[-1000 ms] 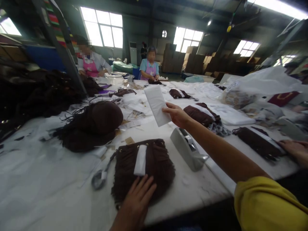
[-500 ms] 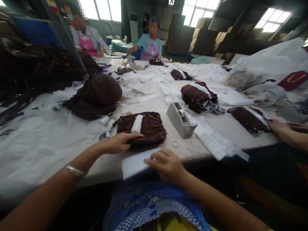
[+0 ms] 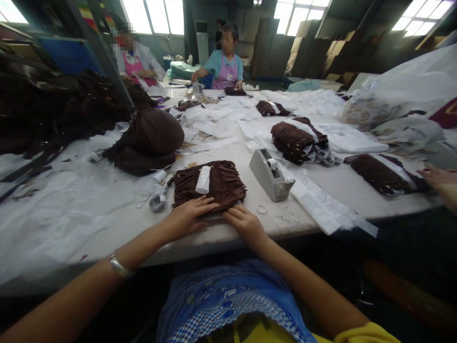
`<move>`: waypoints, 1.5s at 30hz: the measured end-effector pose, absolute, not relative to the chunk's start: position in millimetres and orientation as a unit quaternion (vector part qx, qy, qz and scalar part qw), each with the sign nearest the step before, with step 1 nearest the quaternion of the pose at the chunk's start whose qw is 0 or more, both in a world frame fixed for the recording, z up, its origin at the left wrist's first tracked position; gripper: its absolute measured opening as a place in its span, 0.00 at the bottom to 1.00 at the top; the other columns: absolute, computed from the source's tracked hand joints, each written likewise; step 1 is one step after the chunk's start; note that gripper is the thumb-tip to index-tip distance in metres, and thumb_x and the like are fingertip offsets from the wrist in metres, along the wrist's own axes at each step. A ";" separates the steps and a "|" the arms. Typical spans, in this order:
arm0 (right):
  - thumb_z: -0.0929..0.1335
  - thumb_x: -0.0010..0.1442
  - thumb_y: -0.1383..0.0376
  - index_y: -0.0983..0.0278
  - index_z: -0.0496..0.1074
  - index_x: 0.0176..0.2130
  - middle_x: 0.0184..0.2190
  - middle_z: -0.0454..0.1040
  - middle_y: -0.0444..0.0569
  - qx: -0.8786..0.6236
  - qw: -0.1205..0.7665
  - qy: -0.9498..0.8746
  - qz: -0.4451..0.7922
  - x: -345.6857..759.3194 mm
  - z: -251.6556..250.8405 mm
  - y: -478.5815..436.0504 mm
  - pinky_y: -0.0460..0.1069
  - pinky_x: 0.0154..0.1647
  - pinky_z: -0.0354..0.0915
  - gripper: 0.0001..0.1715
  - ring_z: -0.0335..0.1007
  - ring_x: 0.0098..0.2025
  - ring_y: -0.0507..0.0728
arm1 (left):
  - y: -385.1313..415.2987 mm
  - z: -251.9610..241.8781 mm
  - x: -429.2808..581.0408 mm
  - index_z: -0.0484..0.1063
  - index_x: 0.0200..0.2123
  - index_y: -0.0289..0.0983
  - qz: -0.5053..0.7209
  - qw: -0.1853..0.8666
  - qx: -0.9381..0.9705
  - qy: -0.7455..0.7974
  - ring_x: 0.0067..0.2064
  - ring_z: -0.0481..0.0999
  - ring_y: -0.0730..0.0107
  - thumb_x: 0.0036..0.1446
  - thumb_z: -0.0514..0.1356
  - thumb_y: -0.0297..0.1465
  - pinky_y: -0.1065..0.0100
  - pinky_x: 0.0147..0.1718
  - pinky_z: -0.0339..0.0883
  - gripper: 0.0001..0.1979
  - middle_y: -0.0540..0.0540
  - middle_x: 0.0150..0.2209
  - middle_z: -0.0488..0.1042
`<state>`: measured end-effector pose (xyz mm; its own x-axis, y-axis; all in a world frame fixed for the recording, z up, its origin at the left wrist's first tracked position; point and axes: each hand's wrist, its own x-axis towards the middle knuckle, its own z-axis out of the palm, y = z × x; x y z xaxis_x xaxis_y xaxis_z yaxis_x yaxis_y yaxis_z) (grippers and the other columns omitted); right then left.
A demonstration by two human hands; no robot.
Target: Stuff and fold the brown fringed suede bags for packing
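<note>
A brown fringed bag (image 3: 223, 183) lies flat on the table in front of me, with a white wrapped piece (image 3: 203, 179) on its top. My left hand (image 3: 187, 215) rests on the bag's front edge, fingers stretched out and a little apart. At the bag's front right corner, my right hand (image 3: 246, 226) has its fingers together, tips at the edge of a white sheet (image 3: 215, 216). Only a sliver of that sheet shows; the bag covers the rest. A grey tape dispenser (image 3: 271, 175) stands just right of the bag.
A rounded brown bag (image 3: 152, 138) sits at the left, by white wrapping (image 3: 67, 205). Strapped brown bags (image 3: 298, 140) (image 3: 382, 174) lie on the right, near another person's hand (image 3: 441, 178). White plastic bags (image 3: 317, 200) reach the front edge. Two people sit across the table.
The white sheet has gone from in front of the bag to mostly under it. My right hand has moved forward to the bag's edge. The other person's hand at the right has drawn away from its bag.
</note>
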<state>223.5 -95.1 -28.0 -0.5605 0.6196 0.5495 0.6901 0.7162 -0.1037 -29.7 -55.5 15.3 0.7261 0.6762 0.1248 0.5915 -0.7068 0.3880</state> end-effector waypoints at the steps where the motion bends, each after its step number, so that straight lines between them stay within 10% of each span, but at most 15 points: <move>1: 0.63 0.67 0.72 0.63 0.75 0.50 0.46 0.78 0.52 -0.364 0.299 -0.880 -0.063 228.2 -28.7 -96.3 0.53 0.51 0.66 0.16 0.69 0.48 0.59 | -60.1 8.8 -28.4 0.61 0.65 0.46 0.137 0.141 0.915 0.354 0.67 0.60 0.56 0.62 0.59 0.32 0.51 0.63 0.57 0.28 0.45 0.67 0.62; 11: 0.62 0.68 0.70 0.61 0.76 0.44 0.43 0.78 0.52 -0.437 0.366 -0.821 0.032 224.1 -27.3 -82.0 0.53 0.51 0.67 0.14 0.71 0.46 0.59 | -69.9 -11.5 -15.3 0.62 0.64 0.44 0.206 0.072 0.884 0.413 0.66 0.61 0.53 0.65 0.50 0.25 0.45 0.61 0.59 0.25 0.46 0.64 0.66; 17: 0.66 0.64 0.62 0.60 0.72 0.42 0.37 0.77 0.50 -0.573 0.444 -0.620 0.299 233.5 -19.5 -96.4 0.52 0.41 0.73 0.07 0.76 0.38 0.58 | -66.2 -9.2 -16.4 0.64 0.63 0.44 0.268 0.121 0.854 0.430 0.64 0.67 0.60 0.68 0.50 0.32 0.54 0.61 0.63 0.22 0.47 0.62 0.70; 25: 0.74 0.47 0.67 0.62 0.70 0.44 0.37 0.76 0.45 -0.468 0.495 -0.338 0.650 213.4 -4.4 -64.6 0.46 0.32 0.75 0.22 0.76 0.32 0.52 | -65.0 -2.1 -17.4 0.64 0.63 0.43 0.287 0.163 0.834 0.443 0.63 0.68 0.62 0.66 0.51 0.32 0.56 0.62 0.62 0.22 0.48 0.62 0.69; 36: 0.70 0.44 0.77 0.64 0.65 0.35 0.27 0.75 0.44 -0.480 0.484 -0.254 0.686 196.0 -10.5 -52.3 0.46 0.28 0.74 0.18 0.73 0.25 0.51 | -76.7 -2.3 1.4 0.69 0.58 0.41 0.261 -0.020 0.863 0.431 0.58 0.74 0.51 0.65 0.56 0.33 0.41 0.60 0.62 0.19 0.42 0.56 0.75; 45: 0.69 0.43 0.76 0.63 0.67 0.36 0.22 0.72 0.39 -0.515 0.465 -0.242 0.678 198.6 -12.4 -70.7 0.41 0.19 0.66 0.18 0.67 0.20 0.47 | -85.3 -24.0 4.2 0.68 0.60 0.38 0.317 -0.092 0.865 0.378 0.58 0.73 0.59 0.67 0.50 0.23 0.54 0.56 0.70 0.21 0.42 0.57 0.74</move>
<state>198.6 -70.7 -12.4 -0.0370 0.8803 -0.4730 -0.3821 -0.4498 -0.8073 4.2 -85.3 -24.0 0.5128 0.5955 0.6184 0.7123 -0.6972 0.0806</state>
